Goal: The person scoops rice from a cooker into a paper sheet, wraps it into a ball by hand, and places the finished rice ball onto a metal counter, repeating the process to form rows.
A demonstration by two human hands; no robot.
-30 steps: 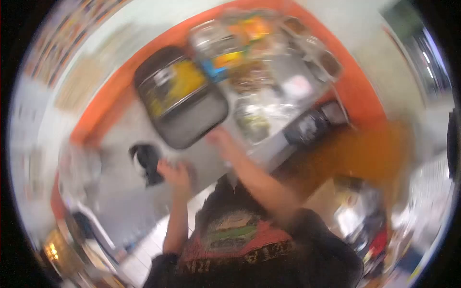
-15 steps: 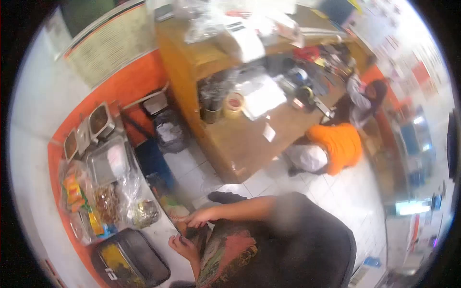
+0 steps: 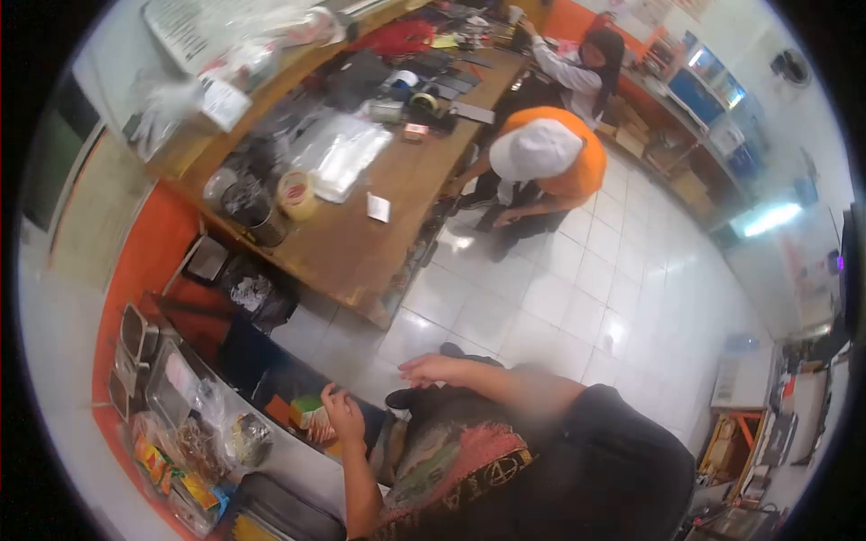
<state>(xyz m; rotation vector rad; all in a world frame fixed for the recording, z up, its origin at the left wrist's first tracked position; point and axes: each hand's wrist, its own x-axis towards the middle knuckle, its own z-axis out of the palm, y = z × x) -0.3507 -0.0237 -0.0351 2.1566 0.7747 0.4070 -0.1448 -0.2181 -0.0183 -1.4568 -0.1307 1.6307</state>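
Note:
My left hand is raised in front of the shelf below the counter edge, its fingers loosely curled and apart with nothing visible in them. Close behind it is a green and orange packet. To the right, my right hand reaches across above my lap, fingers stretched out, holding nothing that I can see. The hands are apart. My dark printed shirt fills the bottom of the head view.
Left counter: plastic bags of food, a metal tray, a black-rimmed container. Ahead, a wooden table bears tape rolls and clear plastic sheets. A person in orange bends beside it; another person sits behind.
My view has swung right and up, showing more floor. My hands, close together before, have moved apart, and the left one has risen. The person in orange has straightened somewhat.

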